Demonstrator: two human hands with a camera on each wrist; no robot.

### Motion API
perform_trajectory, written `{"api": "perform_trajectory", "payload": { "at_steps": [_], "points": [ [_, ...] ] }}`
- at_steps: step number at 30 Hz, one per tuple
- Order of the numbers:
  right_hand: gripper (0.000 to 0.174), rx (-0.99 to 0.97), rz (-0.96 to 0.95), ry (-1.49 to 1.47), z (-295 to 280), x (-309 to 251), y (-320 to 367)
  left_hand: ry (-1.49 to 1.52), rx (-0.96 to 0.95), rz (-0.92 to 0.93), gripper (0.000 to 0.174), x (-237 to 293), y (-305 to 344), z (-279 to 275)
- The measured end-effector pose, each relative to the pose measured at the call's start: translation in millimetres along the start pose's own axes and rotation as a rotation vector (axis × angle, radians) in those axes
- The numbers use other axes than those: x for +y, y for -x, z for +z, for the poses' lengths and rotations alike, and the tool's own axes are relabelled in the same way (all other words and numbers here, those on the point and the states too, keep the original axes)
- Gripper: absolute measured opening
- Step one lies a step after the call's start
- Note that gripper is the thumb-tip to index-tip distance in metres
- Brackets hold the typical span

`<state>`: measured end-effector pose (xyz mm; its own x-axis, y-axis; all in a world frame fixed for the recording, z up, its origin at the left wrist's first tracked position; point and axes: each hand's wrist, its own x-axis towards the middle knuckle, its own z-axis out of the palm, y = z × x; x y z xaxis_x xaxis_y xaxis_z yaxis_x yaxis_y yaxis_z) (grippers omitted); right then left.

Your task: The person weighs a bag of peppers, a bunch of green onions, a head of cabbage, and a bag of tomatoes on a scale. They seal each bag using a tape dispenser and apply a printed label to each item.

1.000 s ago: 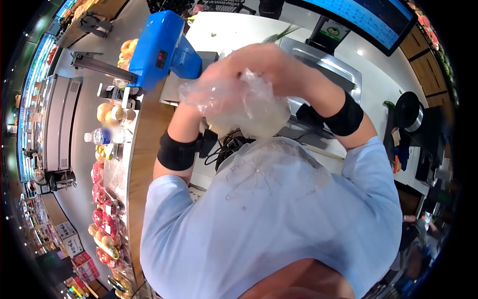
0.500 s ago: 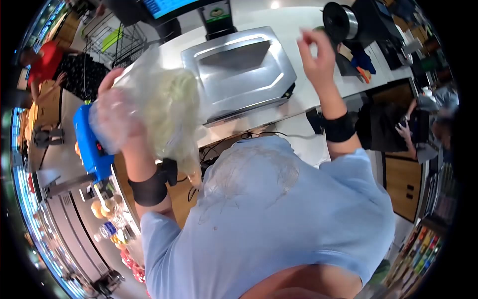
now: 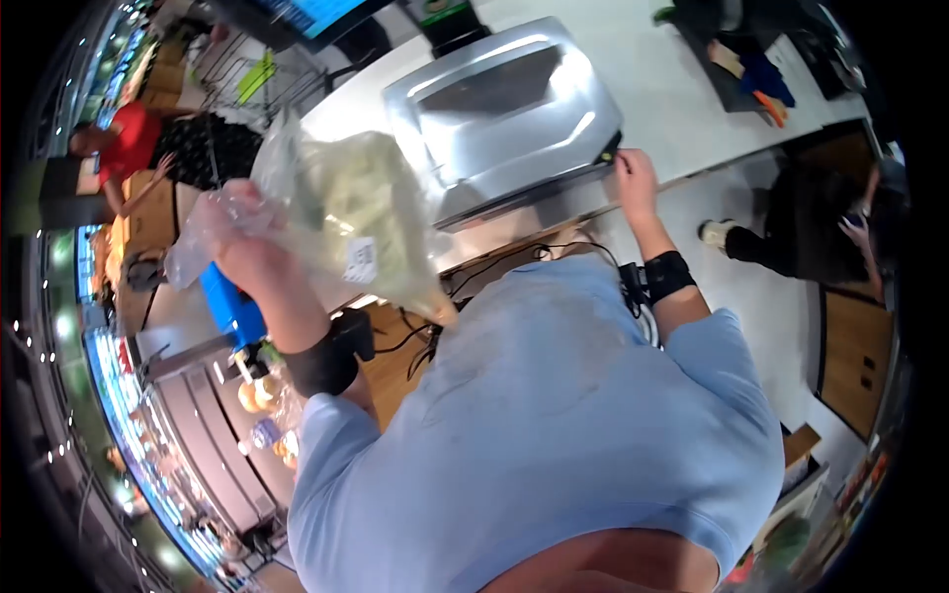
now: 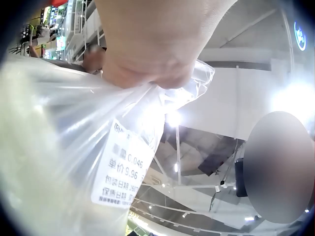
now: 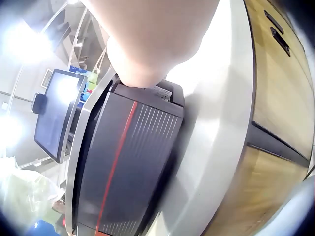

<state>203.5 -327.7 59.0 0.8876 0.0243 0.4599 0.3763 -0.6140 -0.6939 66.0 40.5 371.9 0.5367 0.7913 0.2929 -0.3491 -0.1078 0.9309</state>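
Observation:
In the head view my left hand point(image 3: 242, 222) grips the gathered neck of a clear plastic bag point(image 3: 381, 198) with pale green produce inside. A white printed label point(image 3: 361, 259) is stuck on the bag. The left wrist view shows my hand point(image 4: 152, 44) above the label point(image 4: 120, 169), the bag's plastic point(image 4: 59, 128) bunched under it. My right hand point(image 3: 636, 183) is at the near right corner of the silver-topped scale point(image 3: 514, 109). In the right wrist view this hand point(image 5: 152, 39) touches the end of the scale's dark body point(image 5: 133, 157); its fingertips are hidden.
A screen point(image 3: 316, 15) stands behind the scale on the white counter point(image 3: 662, 109). A dark tray with cloths point(image 3: 761, 74) lies at the back right. A blue device point(image 3: 232, 306) is beyond my left forearm. A person in red point(image 3: 133, 138) is at left, another in black point(image 3: 811, 227) at right.
My right hand came away from the bag, then moved down to the scale's corner. My left hand carried the bag leftward from in front of my chest. The label has come into view.

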Motion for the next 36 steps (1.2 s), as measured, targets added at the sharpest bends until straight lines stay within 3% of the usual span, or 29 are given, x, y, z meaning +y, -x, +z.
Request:
{"api": "perform_trajectory", "payload": {
  "at_steps": [3,6,8,9,13,15,18,20,22,24,26,29,31,33,36],
  "points": [
    [0.008,0.047,-0.004,-0.036,4.4,6.9,5.1,0.059,0.026,-0.041,0.029,13.1,6.3,2.6],
    [0.011,0.095,0.132,-0.098,13.1,7.1,8.3,0.270,0.009,-0.048,0.024,27.4,11.0,4.9],
    [0.011,0.103,0.143,-0.096,13.6,7.1,9.2,0.491,-0.145,-0.020,0.022,29.4,6.0,-1.4],
    [0.011,0.093,0.124,-0.108,13.7,7.1,8.4,0.563,-0.083,-0.142,0.021,45.9,15.2,11.1],
    [0.013,0.156,0.073,-0.053,8.8,27.8,13.1,0.599,0.084,-0.094,0.022,51.3,2.2,-1.9],
    [0.014,0.211,0.392,-0.086,-2.4,51.9,17.5,0.865,-0.260,-0.218,0.024,44.0,-7.0,-25.0],
    [0.014,0.333,0.502,-0.233,-20.5,67.2,1.7,0.698,-0.262,-0.144,0.016,48.5,-0.5,-20.2],
    [0.012,0.287,0.598,-0.863,-39.8,10.5,-26.8,0.745,-0.356,-0.158,0.015,40.3,-11.5,-34.0],
    [0.012,0.086,0.530,-1.159,-41.3,-89.8,-46.7,0.792,-0.466,-0.182,0.013,41.7,-14.3,-34.2],
    [0.009,-0.352,0.388,-1.533,-43.4,-175.5,-51.8,0.764,-0.198,-0.086,0.013,48.6,-6.8,-18.6],
    [0.009,-0.526,0.317,-1.530,-49.3,-262.1,-54.4,0.694,-0.155,-0.033,0.015,43.8,-7.6,-12.9],
    [0.014,-0.675,0.240,-1.518,-58.9,-343.4,-61.2,0.506,-0.036,0.067,0.019,42.2,0.5,8.1],
    [0.016,-0.699,0.216,-1.533,-54.5,-365.6,-59.8,0.276,0.154,0.096,0.026,49.0,8.4,26.9],
    [0.018,-0.734,0.137,-1.305,-42.5,-371.3,-53.1,0.286,0.141,0.099,0.025,49.7,9.3,25.7],
    [0.020,-0.706,0.076,-1.260,-34.7,-378.7,-46.9,0.293,0.171,0.074,0.024,53.9,16.8,26.1]
  ]
}}
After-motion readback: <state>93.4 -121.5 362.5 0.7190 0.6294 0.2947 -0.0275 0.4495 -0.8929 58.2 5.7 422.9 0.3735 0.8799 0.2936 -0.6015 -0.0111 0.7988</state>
